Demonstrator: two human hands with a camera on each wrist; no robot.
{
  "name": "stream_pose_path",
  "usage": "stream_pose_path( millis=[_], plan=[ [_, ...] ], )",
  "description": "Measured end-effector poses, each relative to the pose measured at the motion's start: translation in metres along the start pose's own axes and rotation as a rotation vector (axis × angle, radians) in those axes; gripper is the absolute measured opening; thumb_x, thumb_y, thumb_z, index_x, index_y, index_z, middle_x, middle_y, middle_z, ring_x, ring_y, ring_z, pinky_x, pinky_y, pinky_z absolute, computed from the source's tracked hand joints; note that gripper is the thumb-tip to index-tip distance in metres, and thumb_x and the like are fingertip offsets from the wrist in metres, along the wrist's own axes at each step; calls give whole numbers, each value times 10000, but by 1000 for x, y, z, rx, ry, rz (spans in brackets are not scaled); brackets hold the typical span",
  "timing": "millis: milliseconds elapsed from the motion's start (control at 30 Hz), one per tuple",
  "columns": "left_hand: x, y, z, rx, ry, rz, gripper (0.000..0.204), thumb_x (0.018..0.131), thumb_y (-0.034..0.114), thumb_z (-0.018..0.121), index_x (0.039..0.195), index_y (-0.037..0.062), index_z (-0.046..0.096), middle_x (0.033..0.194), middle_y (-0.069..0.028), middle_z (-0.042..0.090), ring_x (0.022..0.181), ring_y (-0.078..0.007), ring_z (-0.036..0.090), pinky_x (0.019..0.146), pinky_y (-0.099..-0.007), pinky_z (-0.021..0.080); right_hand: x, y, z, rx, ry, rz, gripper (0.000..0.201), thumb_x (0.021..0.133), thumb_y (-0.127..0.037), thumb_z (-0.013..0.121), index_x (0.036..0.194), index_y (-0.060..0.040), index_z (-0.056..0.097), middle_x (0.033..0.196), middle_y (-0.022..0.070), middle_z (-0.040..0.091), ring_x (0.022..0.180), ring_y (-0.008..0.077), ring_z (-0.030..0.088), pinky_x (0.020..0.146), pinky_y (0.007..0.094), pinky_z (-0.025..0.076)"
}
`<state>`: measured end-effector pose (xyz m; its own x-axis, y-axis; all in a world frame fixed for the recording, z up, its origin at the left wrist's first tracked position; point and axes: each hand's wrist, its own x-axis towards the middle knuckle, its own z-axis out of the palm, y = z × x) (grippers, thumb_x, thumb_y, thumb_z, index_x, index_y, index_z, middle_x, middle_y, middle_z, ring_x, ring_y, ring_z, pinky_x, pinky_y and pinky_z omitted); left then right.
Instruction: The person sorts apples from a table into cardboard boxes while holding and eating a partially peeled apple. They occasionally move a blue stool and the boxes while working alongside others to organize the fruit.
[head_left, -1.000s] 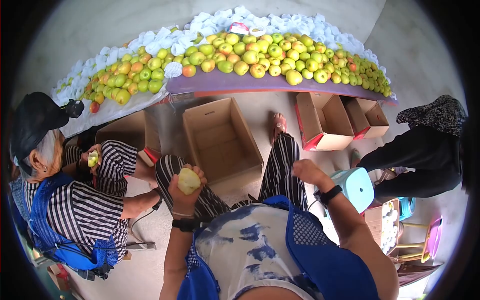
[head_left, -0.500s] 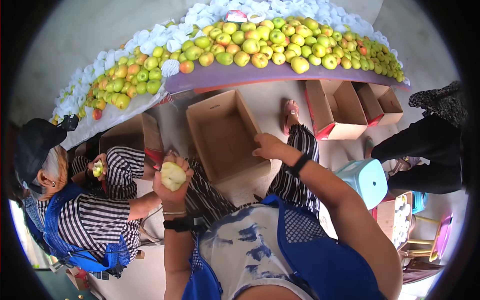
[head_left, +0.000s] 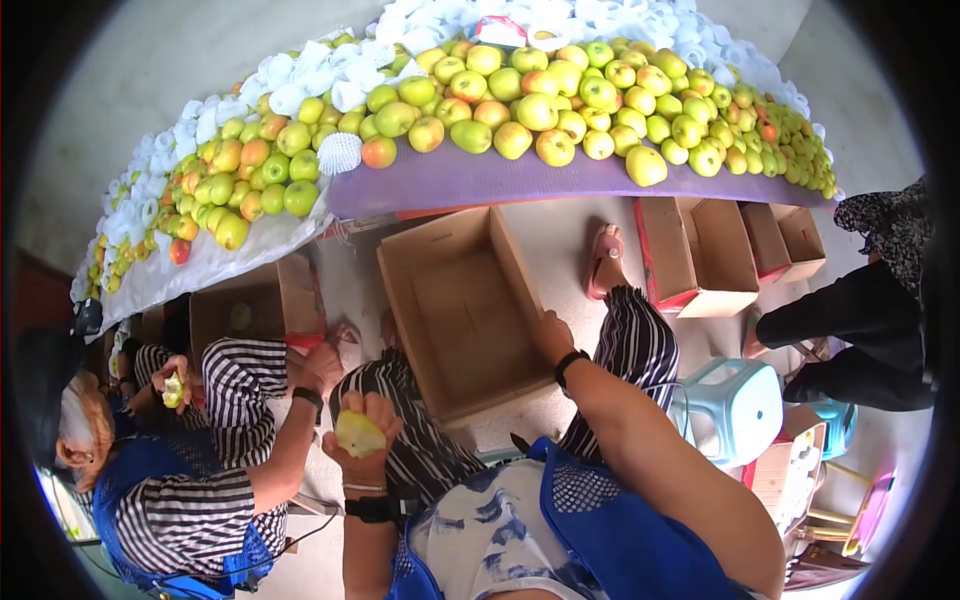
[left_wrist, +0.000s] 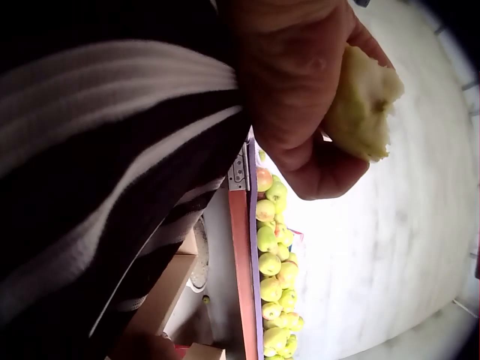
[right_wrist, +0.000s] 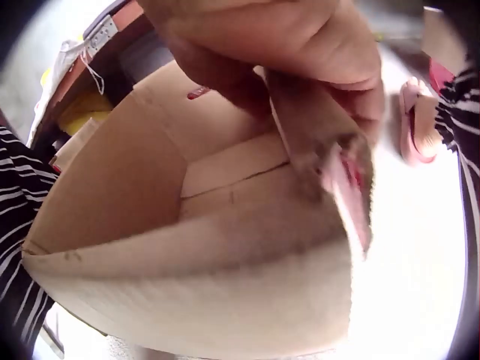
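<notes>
My left hand (head_left: 364, 470) holds a bitten apple (head_left: 360, 434) with pale flesh showing, above my left knee. In the left wrist view, the fingers and thumb curl round the apple (left_wrist: 365, 105), whose ragged bitten side faces away from the palm. My right hand (head_left: 552, 343) grips the right rim of a cardboard box (head_left: 430, 255) on the floor between my legs. Seen from the right wrist, the fingers (right_wrist: 277, 37) wrap over the top edge of the box wall (right_wrist: 195, 277). The inside of this box shows bare cardboard.
Many green-red apples (head_left: 535, 112) lie along a purple-covered table (head_left: 430, 185), with white foam nets (head_left: 290, 80) behind. Two boxes (head_left: 690, 255) stand at the right, near a light-blue stool (head_left: 740, 410). A seated person (head_left: 190, 500) at the left holds another bitten apple (head_left: 173, 390).
My right hand has moved from above my right knee to the box's right rim and taken hold of it. The left hand keeps the apple, while the head view has shifted.
</notes>
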<state>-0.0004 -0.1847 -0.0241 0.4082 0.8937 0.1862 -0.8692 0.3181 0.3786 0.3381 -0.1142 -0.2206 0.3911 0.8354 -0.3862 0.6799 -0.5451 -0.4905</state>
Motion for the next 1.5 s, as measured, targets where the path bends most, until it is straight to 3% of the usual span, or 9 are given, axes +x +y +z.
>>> stream_pose_path(
  millis=[500, 700, 767, 900, 1133, 1267, 1333, 1400, 1500],
  plan=[
    [10, 2, 7, 49, 60, -29, 436, 706, 374, 705, 869, 102, 406, 753, -24, 361, 678, -138, 345, 569, -266, 331, 92, 89, 35, -339, 124, -251, 178, 775, -112, 513, 915, -11, 558, 942, 210, 604, 897, 353, 592, 790, 409, 477],
    [14, 0, 8, 73, 57, -49, 442, 701, 378, 708, 864, 101, 405, 747, -28, 365, 687, -139, 361, 572, -269, 352, 73, 36, -21, -469, -62, -230, 491, 744, -181, 602, 1171, 3, 445, 1098, 237, 515, 1036, 347, 526, 880, 359, 441],
    [14, -1, 5, 72, 21, -59, 454, 697, 385, 714, 868, 104, 401, 757, -27, 364, 693, -139, 361, 575, -268, 354, 58, 15, -40, -7, 61, 60, 695, 706, -247, 667, 1275, -11, 345, 1203, 238, 453, 1058, 364, 508, 906, 363, 425],
    [13, -2, 4, 79, 41, 7, 471, 690, 405, 715, 881, 103, 407, 782, -33, 391, 695, -135, 364, 567, -252, 341, 4, -35, -63, -131, 463, -262, 745, 703, -285, 677, 1302, -49, 301, 1147, 198, 513, 1083, 360, 489, 899, 421, 412],
    [2, 0, 6, 56, -14, 15, 492, 679, 417, 704, 903, 93, 410, 807, -43, 381, 714, -140, 338, 593, -258, 319, -143, -70, -37, -369, -734, -671, 389, 703, -268, 666, 964, 13, 600, 990, 187, 602, 949, 333, 569, 778, 418, 460],
    [-1, 2, 10, 52, -5, 1, 479, 676, 350, 725, 902, 111, 375, 787, -23, 322, 725, -139, 317, 634, -271, 313, -166, -16, 45, -537, -1236, -637, 367, 741, -206, 610, 1072, -50, 584, 945, 210, 602, 898, 327, 581, 748, 385, 462],
    [-3, 1, 3, 40, -41, 23, 483, 682, 360, 711, 920, 97, 383, 812, -39, 344, 747, -155, 335, 639, -276, 328, -163, 15, 83, -603, -1375, -770, 274, 776, -215, 562, 1005, -80, 625, 859, 177, 621, 768, 303, 601, 646, 381, 468],
    [-4, 0, 4, 42, -62, 48, 482, 687, 367, 703, 925, 92, 386, 828, -46, 359, 758, -162, 344, 644, -278, 337, -171, 50, 73, -278, -990, -948, 257, 790, -216, 551, 1000, -89, 628, 821, 126, 626, 673, 256, 581, 580, 365, 468],
    [-9, 0, 3, 10, -88, 73, 487, 690, 389, 689, 944, 86, 405, 848, -49, 379, 772, -165, 357, 659, -281, 349, -168, 48, 86, -370, -1104, -836, 259, 789, -209, 553, 1006, -87, 626, 827, 125, 627, 682, 254, 582, 587, 364, 470]
  ],
)
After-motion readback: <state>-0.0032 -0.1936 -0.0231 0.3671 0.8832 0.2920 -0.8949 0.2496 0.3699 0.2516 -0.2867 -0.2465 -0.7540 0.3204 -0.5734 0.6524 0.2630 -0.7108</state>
